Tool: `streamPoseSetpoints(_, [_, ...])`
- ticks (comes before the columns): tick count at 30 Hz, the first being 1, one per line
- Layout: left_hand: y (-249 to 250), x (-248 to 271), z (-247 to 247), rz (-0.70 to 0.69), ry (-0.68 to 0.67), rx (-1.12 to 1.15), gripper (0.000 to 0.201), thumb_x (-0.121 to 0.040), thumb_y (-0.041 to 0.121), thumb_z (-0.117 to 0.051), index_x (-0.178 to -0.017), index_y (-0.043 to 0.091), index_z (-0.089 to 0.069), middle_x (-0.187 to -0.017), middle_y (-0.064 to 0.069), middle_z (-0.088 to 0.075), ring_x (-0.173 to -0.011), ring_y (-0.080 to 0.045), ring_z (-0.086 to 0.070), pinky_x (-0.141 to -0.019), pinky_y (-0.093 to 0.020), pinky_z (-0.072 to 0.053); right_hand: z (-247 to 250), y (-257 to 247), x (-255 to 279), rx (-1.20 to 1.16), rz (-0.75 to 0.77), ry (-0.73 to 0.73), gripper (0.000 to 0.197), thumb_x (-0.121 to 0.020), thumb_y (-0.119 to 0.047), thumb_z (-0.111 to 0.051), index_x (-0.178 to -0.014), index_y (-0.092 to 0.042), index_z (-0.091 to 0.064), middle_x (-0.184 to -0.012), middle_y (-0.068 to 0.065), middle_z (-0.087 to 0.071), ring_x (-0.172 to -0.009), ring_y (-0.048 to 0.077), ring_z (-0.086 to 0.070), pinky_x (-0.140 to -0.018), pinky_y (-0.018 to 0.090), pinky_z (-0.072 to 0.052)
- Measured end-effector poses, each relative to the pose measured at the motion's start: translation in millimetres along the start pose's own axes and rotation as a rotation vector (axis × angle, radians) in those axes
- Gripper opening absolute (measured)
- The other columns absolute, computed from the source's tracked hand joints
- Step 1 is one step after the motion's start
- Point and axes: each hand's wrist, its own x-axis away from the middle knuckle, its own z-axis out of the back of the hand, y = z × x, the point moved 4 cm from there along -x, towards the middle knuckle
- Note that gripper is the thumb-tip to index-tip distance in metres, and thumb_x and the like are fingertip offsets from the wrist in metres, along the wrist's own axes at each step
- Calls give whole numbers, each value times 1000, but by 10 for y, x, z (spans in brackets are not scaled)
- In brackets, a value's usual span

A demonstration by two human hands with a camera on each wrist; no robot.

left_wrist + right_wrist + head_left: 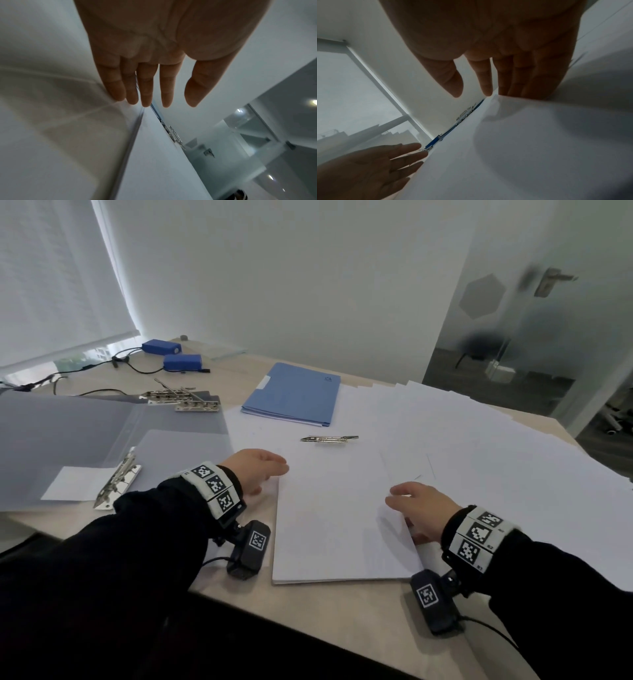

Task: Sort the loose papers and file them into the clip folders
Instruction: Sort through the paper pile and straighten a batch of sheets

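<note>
White paper stack (pixel 339 525) lies between my hands: left hand (pixel 255 470) flat, fingers straight at its edge; right hand (pixel 419 508) open, fingers under a lifted sheet.

The table (pixel 342 621) is pale beige with a faint mottled grain. The stack of papers (pixel 339 525) is plain white, as are the loose sheets (pixel 479 440) spread beyond it. One folder (pixel 294 393) is mid-blue with a small white tab and a tiny dark mark near its corner. The open folders (pixel 68 440) are translucent grey, one holding a white sheet (pixel 77 482). The clips (pixel 118 486) are shiny silver, and so is the loose clip (pixel 329 438) on the paper. Two boxes (pixel 181 361) are bright blue with black cables (pixel 137 368). Both sleeves (pixel 102 559) are black. The wristbands (pixel 214 482) are white with black-and-white checkered square markers. The wall (pixel 308 268) is white, the blind (pixel 51 275) pale grey.
</note>
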Motion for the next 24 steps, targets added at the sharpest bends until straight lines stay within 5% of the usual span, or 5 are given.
streamPoseSetpoints(2, [22, 128, -15, -30, -18, -135, 29, -90, 27, -68, -118, 19, -68, -118, -3, -65, -104, -21, -59, -86, -34, -50, 10, -21, 43, -17, -11, -5, 36, -90, -35, -61, -123, -24, -58, -109, 9, -63, -97, 29, -64, -89, 48, -56])
streamPoseSetpoints(8, [-27, 501, -138, -91, -113, -715, 62, -80, 48, -75, -134, 28, -53, -133, 4, -58, -118, -15, -56, -101, -27, -42, 40, -62, 133, 28, 4, 17, 36, -89, -38, -59, -124, -28, -56, -112, 6, -63, -106, 30, -63, -86, 44, -55])
streamPoseSetpoints(13, [-83, 753, -283, -85, -210, -873, 94, -63, 62, -79, -142, 38, -35, -130, 4, -57, -118, -19, -55, -100, -32, -43, 16, -42, 133, 5, 39, 28, 38, -89, -37, -59, -126, -27, -55, -108, -2, -57, -95, 19, -58, -90, 40, -53])
streamPoseSetpoints(18, [-48, 897, -394, -123, -259, -1008, 110, -56, 62, -83, -148, 43, -25, -146, 9, -44, -131, -19, -45, -107, -38, -40, -9, -3, 140, -11, 40, 34, 43, -86, -40, -61, -128, -31, -54, -93, -8, -51, -93, 19, -54, -97, 42, -50])
streamPoseSetpoints(24, [-60, 921, -437, -94, -293, -1142, 121, -48, 66, -79, -146, 50, -11, -145, 7, -38, -136, -23, -35, -105, -48, -40, -13, 13, 152, -54, 50, 15, 48, -85, -44, -61, -130, -34, -50, -107, -2, -53, -101, 22, -56, -100, 45, -48])
